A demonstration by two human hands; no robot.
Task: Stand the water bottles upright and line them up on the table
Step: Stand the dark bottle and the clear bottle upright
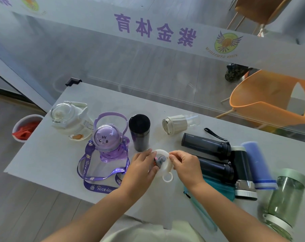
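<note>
My left hand (142, 167) and my right hand (184, 165) both grip a round white bottle (163, 169) with a ring loop, held just above the grey table (48, 154). Three bottles stand upright at the back left: a white jug-shaped one (69, 117), a purple bear-faced one (109, 145) with a purple strap, and a black tumbler (139, 132). Lying on their sides to the right are a beige-lidded clear bottle (179, 123), two dark bottles (206, 145) (216, 169), a black flask with a steel end (242, 173), a blue bottle (257, 165) and a green glass one (284, 199).
A teal strap (218, 188) lies under the lying bottles near the table's front edge. A bin with red contents (26, 128) stands left of the table. A glass partition with purple lettering runs behind the table, with orange chairs (270, 103) beyond it.
</note>
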